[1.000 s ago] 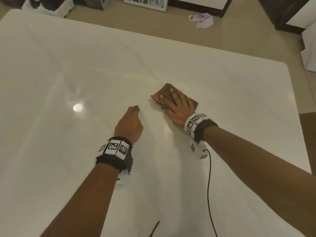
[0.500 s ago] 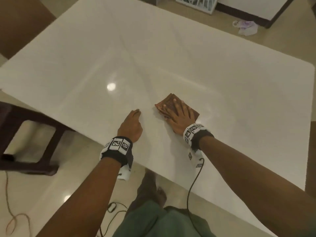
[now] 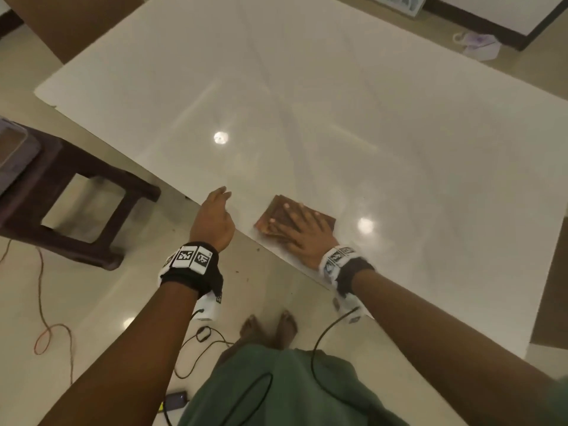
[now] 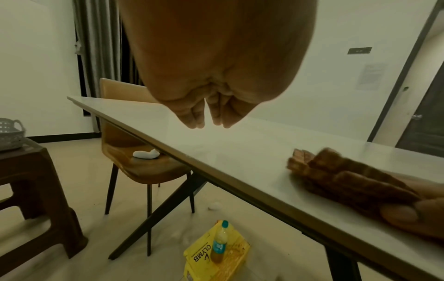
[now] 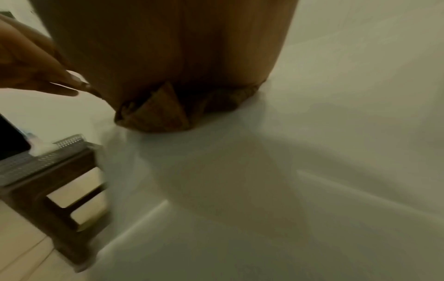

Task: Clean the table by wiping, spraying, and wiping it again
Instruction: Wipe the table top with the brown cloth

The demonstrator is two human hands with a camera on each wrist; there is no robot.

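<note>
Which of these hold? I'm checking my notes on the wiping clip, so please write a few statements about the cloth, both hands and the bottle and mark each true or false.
1. The right hand presses flat on the folded brown cloth. True.
2. The brown cloth lies at the middle of the glossy white table. False: it lies near the table's near edge.
3. The left hand grips a spray bottle. False: it holds nothing, its fingers loosely extended.
4. A blue-capped plastic bottle stands on a yellow box on the floor. True.
5. The dark brown stool stands on the table. False: it stands on the floor beside it.
</note>
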